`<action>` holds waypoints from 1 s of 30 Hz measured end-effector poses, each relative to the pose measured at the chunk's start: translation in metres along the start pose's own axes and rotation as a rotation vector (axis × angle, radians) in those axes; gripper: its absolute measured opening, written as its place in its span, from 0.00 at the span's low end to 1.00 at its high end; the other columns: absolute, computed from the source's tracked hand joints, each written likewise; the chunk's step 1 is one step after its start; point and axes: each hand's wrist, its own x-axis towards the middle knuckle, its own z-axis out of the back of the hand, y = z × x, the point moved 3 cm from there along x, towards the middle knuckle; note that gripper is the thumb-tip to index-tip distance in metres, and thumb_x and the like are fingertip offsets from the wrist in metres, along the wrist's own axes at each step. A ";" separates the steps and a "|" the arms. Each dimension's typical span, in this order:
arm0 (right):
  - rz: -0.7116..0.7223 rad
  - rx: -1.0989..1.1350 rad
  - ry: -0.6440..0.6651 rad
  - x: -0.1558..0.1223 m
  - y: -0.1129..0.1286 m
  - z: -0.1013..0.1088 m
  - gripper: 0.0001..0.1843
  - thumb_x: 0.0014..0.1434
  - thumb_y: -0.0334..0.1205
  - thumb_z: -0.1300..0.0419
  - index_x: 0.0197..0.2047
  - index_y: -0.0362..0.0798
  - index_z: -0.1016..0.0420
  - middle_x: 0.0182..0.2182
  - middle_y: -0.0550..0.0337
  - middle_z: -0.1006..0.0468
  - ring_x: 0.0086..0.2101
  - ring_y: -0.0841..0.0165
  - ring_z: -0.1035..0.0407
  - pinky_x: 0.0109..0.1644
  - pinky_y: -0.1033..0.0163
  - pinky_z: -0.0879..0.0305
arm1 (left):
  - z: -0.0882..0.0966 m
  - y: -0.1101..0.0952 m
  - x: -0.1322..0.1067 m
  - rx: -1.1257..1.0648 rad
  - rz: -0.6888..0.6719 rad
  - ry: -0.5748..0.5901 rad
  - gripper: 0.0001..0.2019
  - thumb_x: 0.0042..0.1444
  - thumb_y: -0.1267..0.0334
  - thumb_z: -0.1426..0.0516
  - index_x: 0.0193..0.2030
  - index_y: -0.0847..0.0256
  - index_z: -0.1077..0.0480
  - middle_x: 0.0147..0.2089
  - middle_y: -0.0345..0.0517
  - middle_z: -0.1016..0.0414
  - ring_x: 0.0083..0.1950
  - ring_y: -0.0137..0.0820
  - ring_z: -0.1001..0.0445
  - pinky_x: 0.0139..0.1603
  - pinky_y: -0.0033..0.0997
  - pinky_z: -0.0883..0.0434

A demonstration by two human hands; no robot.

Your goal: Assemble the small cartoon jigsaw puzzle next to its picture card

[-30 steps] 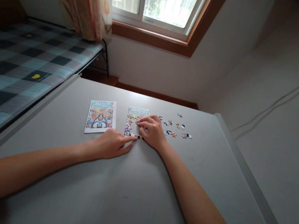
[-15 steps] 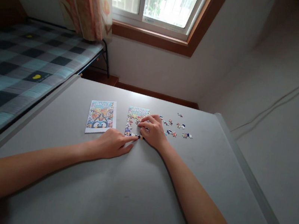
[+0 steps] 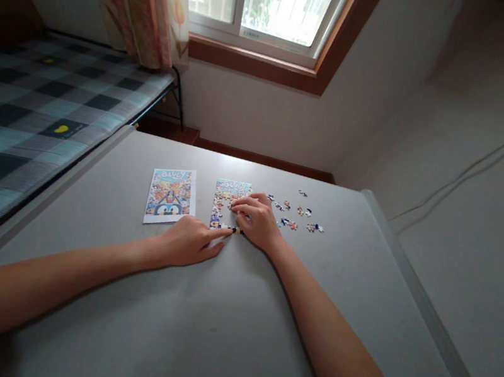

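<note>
A partly assembled, multicoloured rectangular jigsaw puzzle (image 3: 227, 189) lies flat on the far part of a smooth, pale grey counter (image 3: 211, 322). The left hand (image 3: 186, 242) rests palm down at its near edge: the index finger points right, its tip at a dark patch of that edge; the thumb stands apart, with nothing visible between them. The right hand (image 3: 259, 221) arches over the puzzle's right side, wrist raised slightly, fingers bent and directed left; whether they grip a piece cannot be told. The forearms converge from the near left and near right. Just right of the right hand, small multicoloured loose puzzle pieces (image 3: 308, 212) lie scattered; left of the puzzle lies a white-bordered, colourful printed sheet (image 3: 169, 198). Far left stands a bed with a checked blue-grey mattress (image 3: 80, 94).
</note>
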 end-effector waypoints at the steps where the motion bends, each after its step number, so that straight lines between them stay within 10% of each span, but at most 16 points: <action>1: 0.002 0.000 0.000 0.000 0.000 0.000 0.12 0.54 0.28 0.43 0.33 0.54 0.20 0.37 0.64 0.19 0.44 0.62 0.37 0.54 0.51 0.40 | 0.000 0.000 0.000 0.001 -0.001 -0.001 0.17 0.63 0.56 0.50 0.54 0.54 0.28 0.20 0.39 0.27 0.20 0.28 0.30 0.25 0.24 0.38; 30: 0.017 -0.039 -0.061 -0.001 -0.002 -0.002 0.11 0.55 0.29 0.42 0.32 0.53 0.19 0.36 0.64 0.20 0.43 0.62 0.37 0.53 0.53 0.39 | -0.001 0.000 -0.001 0.030 0.000 -0.005 0.17 0.63 0.56 0.50 0.54 0.51 0.28 0.20 0.39 0.26 0.21 0.29 0.29 0.24 0.24 0.41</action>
